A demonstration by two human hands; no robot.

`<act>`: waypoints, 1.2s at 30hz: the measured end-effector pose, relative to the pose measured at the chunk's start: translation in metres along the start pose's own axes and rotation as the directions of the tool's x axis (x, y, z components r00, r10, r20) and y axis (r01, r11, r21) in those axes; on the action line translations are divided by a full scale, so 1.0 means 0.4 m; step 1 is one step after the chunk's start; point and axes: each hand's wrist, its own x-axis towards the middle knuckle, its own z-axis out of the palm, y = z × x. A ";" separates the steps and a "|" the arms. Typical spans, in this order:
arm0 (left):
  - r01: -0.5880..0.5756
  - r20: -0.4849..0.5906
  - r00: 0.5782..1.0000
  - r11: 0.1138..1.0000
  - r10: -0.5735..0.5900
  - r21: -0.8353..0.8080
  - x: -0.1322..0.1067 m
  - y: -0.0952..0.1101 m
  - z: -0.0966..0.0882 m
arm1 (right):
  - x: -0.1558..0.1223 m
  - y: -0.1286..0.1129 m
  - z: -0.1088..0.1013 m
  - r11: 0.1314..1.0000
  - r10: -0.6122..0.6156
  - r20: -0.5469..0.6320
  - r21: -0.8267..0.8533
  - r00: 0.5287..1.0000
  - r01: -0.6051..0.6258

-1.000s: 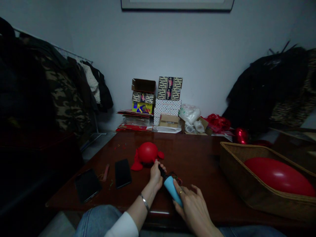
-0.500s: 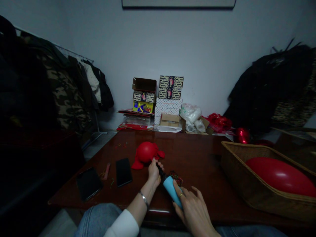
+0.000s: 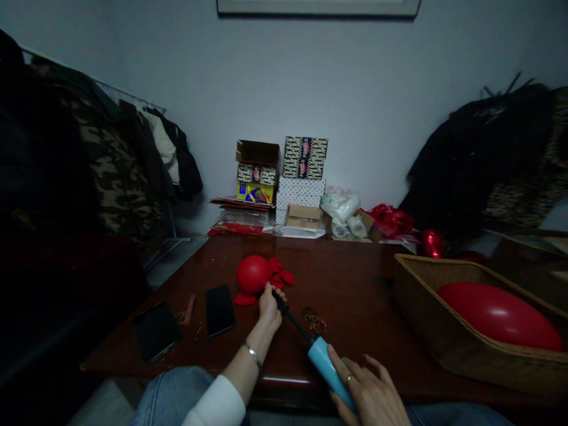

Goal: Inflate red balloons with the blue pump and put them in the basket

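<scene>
A blue hand pump point(image 3: 327, 365) lies slanted over the near edge of the table, its black rod drawn out long. My right hand point(image 3: 370, 390) is wrapped round the blue barrel. At the pump's nozzle end, my left hand point(image 3: 269, 307) is closed round the black tip and the neck of a red balloon point(image 3: 252, 274). The balloon is partly swollen, round on one side, with limp red lobes beside it. My fingers hide where the nozzle meets the balloon. Several coloured rubber bands point(image 3: 315, 319) rest right of the pump rod.
Two dark tablets or phones point(image 3: 220, 310) and a small pink stick point(image 3: 190, 309) lie on the left of the table point(image 3: 355, 278). At the right stands a wicker basket point(image 3: 426, 322) holding a large red balloon point(image 3: 497, 313). Stacked boxes point(image 3: 302, 195) line the wall behind.
My right hand has pulled the blue barrel back toward me, baring the black rod. My left hand and the red balloon have shifted slightly left.
</scene>
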 end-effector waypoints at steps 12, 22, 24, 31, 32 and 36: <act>0.051 0.034 0.998 0.999 -0.052 0.007 -0.061 -0.044 0.017 | 0.098 -0.050 0.026 0.962 0.207 0.150 0.146 0.967 -0.229; 0.060 0.015 0.998 0.998 -0.059 -0.007 -0.055 -0.043 0.013 | 0.147 -0.071 0.031 0.963 0.228 0.213 0.091 0.950 -0.252; 0.042 0.006 0.999 0.999 -0.042 -0.005 -0.051 -0.039 0.011 | 0.142 -0.078 0.034 0.965 0.223 0.184 0.094 0.957 -0.243; 0.006 -0.003 1.000 1.000 -0.006 0.012 -0.037 -0.023 0.006 | 0.109 -0.081 0.035 0.973 0.190 0.099 0.112 0.977 -0.201; 0.003 -0.008 1.000 1.000 -0.003 0.016 -0.035 -0.020 0.004 | 0.100 -0.077 0.034 0.977 0.180 0.081 0.105 0.980 -0.188; -0.006 -0.004 1.000 1.000 0.006 0.014 -0.029 -0.008 0.004 | 0.056 -0.052 0.024 0.994 0.097 0.009 0.056 0.995 -0.097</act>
